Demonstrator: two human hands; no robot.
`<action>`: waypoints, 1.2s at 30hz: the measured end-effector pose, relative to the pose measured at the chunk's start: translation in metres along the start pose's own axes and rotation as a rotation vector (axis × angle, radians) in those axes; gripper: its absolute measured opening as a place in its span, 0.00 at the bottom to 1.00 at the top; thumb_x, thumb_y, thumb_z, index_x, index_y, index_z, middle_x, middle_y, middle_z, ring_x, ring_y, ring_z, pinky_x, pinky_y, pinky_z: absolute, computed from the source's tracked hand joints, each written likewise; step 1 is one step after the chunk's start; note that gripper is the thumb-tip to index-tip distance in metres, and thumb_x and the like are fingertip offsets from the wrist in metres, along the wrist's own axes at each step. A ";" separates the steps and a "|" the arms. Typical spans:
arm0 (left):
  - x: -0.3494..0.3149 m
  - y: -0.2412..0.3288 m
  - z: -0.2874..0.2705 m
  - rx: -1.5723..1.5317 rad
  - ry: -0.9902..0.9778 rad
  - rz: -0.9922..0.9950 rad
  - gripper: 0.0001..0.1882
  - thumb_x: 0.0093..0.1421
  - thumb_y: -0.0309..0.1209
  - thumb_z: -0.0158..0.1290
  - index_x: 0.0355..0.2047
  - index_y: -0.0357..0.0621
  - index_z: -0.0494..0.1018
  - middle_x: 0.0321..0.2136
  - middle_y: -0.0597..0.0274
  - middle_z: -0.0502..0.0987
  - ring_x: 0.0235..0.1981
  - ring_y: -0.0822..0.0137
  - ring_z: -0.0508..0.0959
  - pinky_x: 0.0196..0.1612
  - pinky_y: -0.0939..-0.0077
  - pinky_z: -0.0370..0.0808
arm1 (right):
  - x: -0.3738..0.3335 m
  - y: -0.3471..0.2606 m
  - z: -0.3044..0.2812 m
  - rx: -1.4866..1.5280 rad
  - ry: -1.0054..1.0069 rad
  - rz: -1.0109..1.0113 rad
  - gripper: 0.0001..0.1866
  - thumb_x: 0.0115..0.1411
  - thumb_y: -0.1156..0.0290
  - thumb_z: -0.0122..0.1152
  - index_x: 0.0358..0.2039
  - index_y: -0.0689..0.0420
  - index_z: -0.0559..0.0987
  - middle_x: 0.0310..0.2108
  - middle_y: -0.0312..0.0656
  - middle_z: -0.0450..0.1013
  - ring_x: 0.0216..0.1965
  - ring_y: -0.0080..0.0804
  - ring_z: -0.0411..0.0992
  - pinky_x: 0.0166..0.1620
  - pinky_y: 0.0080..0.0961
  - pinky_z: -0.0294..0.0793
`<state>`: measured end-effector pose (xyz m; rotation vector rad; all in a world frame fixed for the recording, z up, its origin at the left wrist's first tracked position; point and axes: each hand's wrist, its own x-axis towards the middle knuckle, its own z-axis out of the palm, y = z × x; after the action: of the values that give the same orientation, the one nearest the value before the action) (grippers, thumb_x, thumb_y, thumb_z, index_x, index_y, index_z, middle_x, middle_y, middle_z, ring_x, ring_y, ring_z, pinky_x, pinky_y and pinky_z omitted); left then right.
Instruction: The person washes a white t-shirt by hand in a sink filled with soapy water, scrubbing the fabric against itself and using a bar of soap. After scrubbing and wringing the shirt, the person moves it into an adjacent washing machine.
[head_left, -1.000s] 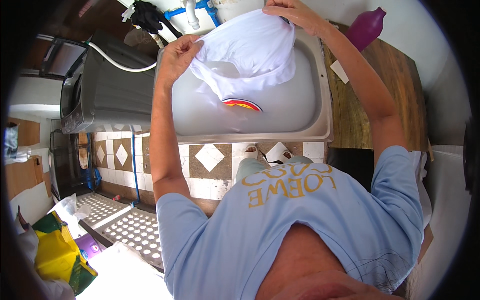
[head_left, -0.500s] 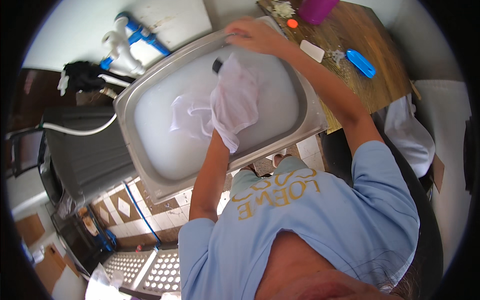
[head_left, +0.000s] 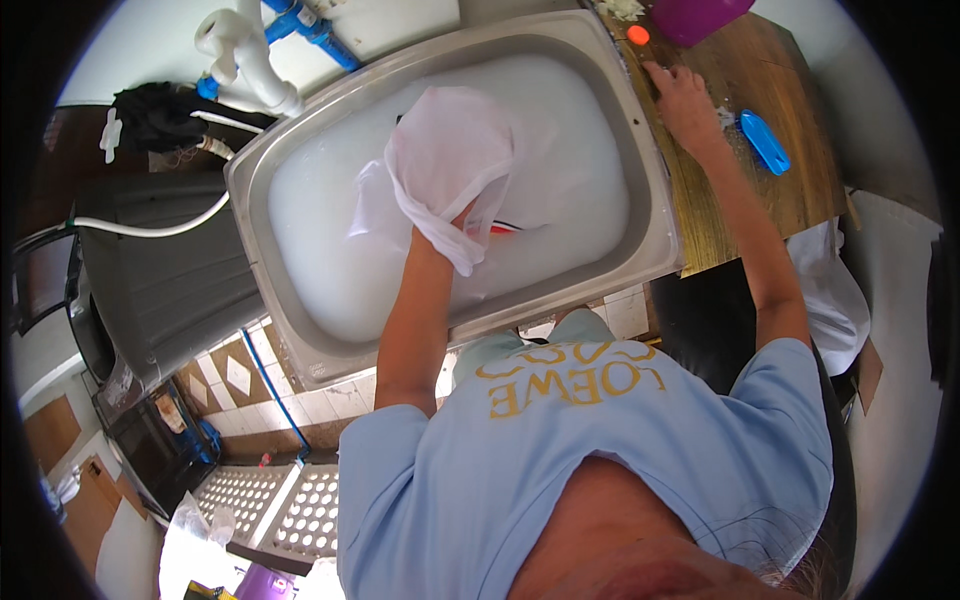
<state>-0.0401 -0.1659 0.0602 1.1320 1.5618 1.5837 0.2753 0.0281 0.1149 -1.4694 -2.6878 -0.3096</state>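
Note:
A wet white garment (head_left: 450, 140) drapes over my left hand (head_left: 466, 215) above the sink. The thin cloth hides most of that hand, so its fingers do not show. Part of the fabric trails in the cloudy water, and a red-and-black trimmed bit (head_left: 507, 229) shows beside my wrist. My right hand (head_left: 688, 108) rests palm down on the wooden counter, right of the sink, with its fingers bent over the spot where a white block lay. That block is hidden from view. A blue scrubbing brush (head_left: 764, 142) lies just right of this hand.
The steel sink (head_left: 655, 215) holds milky water. An orange cap (head_left: 638, 35) and a purple container (head_left: 695, 18) stand at the counter's far end. White and blue pipes (head_left: 245, 50) run behind the sink. Left of it is a dark grey ridged lid (head_left: 165, 285) with a white hose (head_left: 150, 233).
My right hand has moved from the sink's far rim to the counter, over the white block. My left hand has stayed in the garment, which now spreads wider over it.

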 end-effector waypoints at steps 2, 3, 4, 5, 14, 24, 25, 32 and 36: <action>-0.002 -0.001 0.001 0.008 0.008 0.008 0.26 0.56 0.40 0.55 0.54 0.50 0.64 0.51 0.59 0.70 0.53 0.58 0.68 0.57 0.65 0.64 | 0.010 0.016 0.009 0.147 0.087 0.041 0.25 0.52 0.77 0.54 0.52 0.48 0.69 0.47 0.50 0.69 0.46 0.49 0.69 0.45 0.37 0.72; -0.002 -0.002 0.000 0.016 0.017 0.013 0.27 0.55 0.40 0.55 0.55 0.51 0.64 0.51 0.59 0.69 0.53 0.58 0.67 0.57 0.66 0.63 | 0.017 0.022 0.010 0.309 0.132 0.068 0.24 0.52 0.78 0.54 0.51 0.48 0.70 0.47 0.50 0.70 0.44 0.48 0.70 0.45 0.35 0.73; -0.002 -0.003 -0.002 0.023 0.022 0.011 0.28 0.55 0.40 0.55 0.55 0.51 0.64 0.52 0.59 0.69 0.54 0.58 0.67 0.58 0.66 0.63 | 0.022 0.025 0.012 0.471 0.175 0.096 0.24 0.52 0.79 0.53 0.51 0.48 0.70 0.46 0.49 0.71 0.43 0.48 0.71 0.45 0.34 0.73; -0.001 -0.004 -0.003 0.034 0.030 0.015 0.28 0.55 0.40 0.55 0.56 0.52 0.63 0.52 0.60 0.69 0.55 0.58 0.66 0.58 0.66 0.63 | 0.026 0.024 0.017 1.034 0.120 0.337 0.21 0.53 0.81 0.52 0.48 0.51 0.71 0.46 0.48 0.71 0.41 0.46 0.73 0.45 0.32 0.75; 0.004 -0.007 -0.021 0.078 0.045 0.023 0.29 0.55 0.41 0.54 0.57 0.51 0.62 0.53 0.60 0.68 0.55 0.59 0.66 0.59 0.66 0.62 | 0.060 -0.152 0.066 2.552 -0.678 0.668 0.26 0.52 0.82 0.53 0.53 0.61 0.64 0.51 0.52 0.68 0.47 0.40 0.71 0.49 0.35 0.75; 0.007 -0.011 -0.020 0.082 0.058 0.049 0.28 0.57 0.41 0.52 0.57 0.49 0.61 0.52 0.60 0.67 0.55 0.60 0.66 0.58 0.67 0.62 | 0.076 -0.223 0.022 2.395 -0.571 0.167 0.17 0.55 0.78 0.51 0.46 0.60 0.71 0.40 0.48 0.73 0.41 0.38 0.73 0.48 0.34 0.73; 0.006 -0.011 -0.020 0.085 0.058 0.049 0.27 0.58 0.41 0.51 0.57 0.48 0.61 0.52 0.60 0.67 0.55 0.60 0.66 0.58 0.67 0.62 | 0.069 -0.245 0.002 2.125 -0.476 0.058 0.16 0.55 0.76 0.52 0.46 0.60 0.71 0.41 0.48 0.73 0.42 0.39 0.72 0.48 0.33 0.72; 0.004 -0.011 -0.019 0.079 0.040 0.054 0.27 0.59 0.41 0.50 0.56 0.47 0.60 0.52 0.60 0.67 0.55 0.61 0.66 0.58 0.68 0.62 | 0.011 -0.314 -0.040 1.021 0.205 -0.573 0.14 0.58 0.65 0.54 0.43 0.53 0.73 0.45 0.46 0.70 0.49 0.45 0.66 0.53 0.39 0.63; 0.003 -0.012 -0.021 0.079 0.030 0.056 0.27 0.60 0.41 0.49 0.56 0.46 0.60 0.52 0.60 0.67 0.55 0.61 0.66 0.58 0.68 0.62 | 0.051 -0.298 -0.013 0.994 0.113 -0.330 0.12 0.57 0.66 0.53 0.41 0.53 0.74 0.44 0.47 0.70 0.46 0.48 0.68 0.50 0.42 0.65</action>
<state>-0.0619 -0.1719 0.0507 1.2093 1.6379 1.5949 -0.0028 -0.0882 0.0919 -0.6817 -2.3418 0.7932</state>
